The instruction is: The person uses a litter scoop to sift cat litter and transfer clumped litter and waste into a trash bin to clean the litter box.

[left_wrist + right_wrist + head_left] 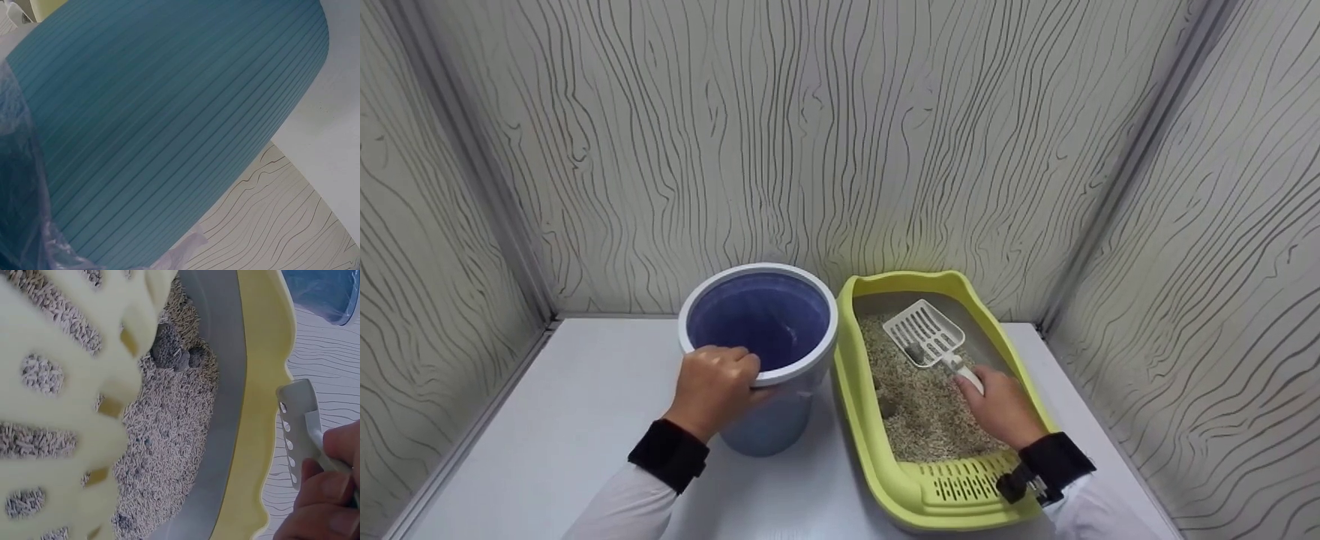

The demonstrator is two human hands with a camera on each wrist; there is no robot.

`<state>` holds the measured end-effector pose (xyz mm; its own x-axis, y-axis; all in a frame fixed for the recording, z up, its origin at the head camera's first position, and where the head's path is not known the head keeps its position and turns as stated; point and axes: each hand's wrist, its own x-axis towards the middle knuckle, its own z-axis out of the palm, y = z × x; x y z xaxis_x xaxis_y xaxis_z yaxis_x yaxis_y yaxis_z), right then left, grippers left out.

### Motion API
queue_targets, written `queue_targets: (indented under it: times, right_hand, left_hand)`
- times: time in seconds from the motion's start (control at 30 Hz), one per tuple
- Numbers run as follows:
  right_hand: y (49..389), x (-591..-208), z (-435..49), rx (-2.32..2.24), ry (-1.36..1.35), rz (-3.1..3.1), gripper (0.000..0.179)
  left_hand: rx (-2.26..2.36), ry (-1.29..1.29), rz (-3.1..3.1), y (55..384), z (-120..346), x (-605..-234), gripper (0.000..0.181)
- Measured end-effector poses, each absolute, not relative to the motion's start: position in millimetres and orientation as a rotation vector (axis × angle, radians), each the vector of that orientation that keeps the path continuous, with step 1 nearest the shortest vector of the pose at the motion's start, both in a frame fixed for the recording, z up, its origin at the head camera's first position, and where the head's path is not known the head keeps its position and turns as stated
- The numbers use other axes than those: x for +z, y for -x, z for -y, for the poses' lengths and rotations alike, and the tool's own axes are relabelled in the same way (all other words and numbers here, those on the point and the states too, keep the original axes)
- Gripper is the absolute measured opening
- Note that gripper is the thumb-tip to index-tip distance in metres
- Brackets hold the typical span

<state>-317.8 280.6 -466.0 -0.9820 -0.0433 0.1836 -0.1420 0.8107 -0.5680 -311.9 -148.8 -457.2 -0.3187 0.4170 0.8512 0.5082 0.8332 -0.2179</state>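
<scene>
A blue trash bin [765,420] with a white rim stands on the left, lined with a thin clear bag [22,169] that shows in the left wrist view. My left hand [712,386] grips the near side of its rim, fingers curled over the edge. In my right hand [1001,405] is the handle of a white slotted litter scoop [926,330], held above the yellow litter box [855,420]. A dark clump [915,351] shows at the scoop's slots; whether it lies on the scoop or below, I cannot tell. Pellet litter [163,439] covers the box floor, with dark clumps [167,346] in it.
The bin and litter box stand side by side on a white table [607,375]. Wood-patterned panels [810,150] enclose the back and both sides. A slotted yellow step [960,480] forms the box's near end, below my right wrist.
</scene>
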Motion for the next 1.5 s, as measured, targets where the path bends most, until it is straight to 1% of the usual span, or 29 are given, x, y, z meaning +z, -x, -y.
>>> queue_targets:
  times: [0.2,0.37,0.53,0.77,1.0,1.27,1.5]
  right_hand:
    - [319,-463,-280,1.152,-0.148,2.841,0.031]
    - [319,-462,-280,1.236,-0.127,2.882,0.034]
    - [318,-462,-280,1.248,-0.109,2.899,0.035]
    - [317,-465,-280,1.219,-0.121,2.899,0.041]
    - [317,-463,-283,1.179,-0.154,2.917,0.042]
    - [318,-457,-286,1.182,-0.153,2.929,0.036]
    - [315,-440,-284,1.238,-0.097,2.897,0.032]
  left_hand:
    - [-0.088,0.688,1.931,313,149,-457,0.066]
    - [-0.09,0.682,1.929,313,149,-458,0.066]
    - [-0.086,0.677,1.949,313,149,-457,0.065]
    - [-0.094,0.69,1.943,312,149,-457,0.064]
    - [-0.1,0.682,1.952,312,148,-457,0.066]
    - [-0.103,0.678,1.968,311,148,-458,0.062]
    - [-0.102,0.676,1.962,311,148,-457,0.064]
